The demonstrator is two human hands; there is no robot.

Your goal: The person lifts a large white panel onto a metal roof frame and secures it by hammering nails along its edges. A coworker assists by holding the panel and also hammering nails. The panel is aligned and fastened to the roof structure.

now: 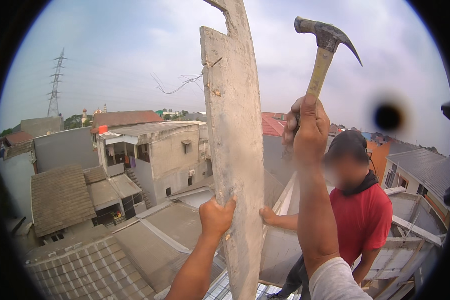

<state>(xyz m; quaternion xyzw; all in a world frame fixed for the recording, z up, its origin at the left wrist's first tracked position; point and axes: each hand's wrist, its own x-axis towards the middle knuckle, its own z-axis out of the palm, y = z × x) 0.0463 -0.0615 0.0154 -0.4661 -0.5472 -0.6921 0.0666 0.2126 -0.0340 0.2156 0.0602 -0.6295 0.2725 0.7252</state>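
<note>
Gripping the left edge of a tall, cement-stained wooden plank (pixel 234 150), the left hand (pixel 216 216) is clenched around it low down, holding the board upright against the sky. Above and to the right, the right hand (pixel 307 127) is closed around the yellowish handle of a claw hammer (pixel 325 47), whose dark steel head is raised well above the hand, just beside the plank's right edge but apart from it. Behind the plank stands a co-worker in a red shirt (pixel 361 220), whose own hand (pixel 268 215) touches the plank's right edge at about the same height as the left hand. Tiled and flat rooftops (pixel 85 260) lie far below, with a power pylon (pixel 55 82) in the distance
</note>
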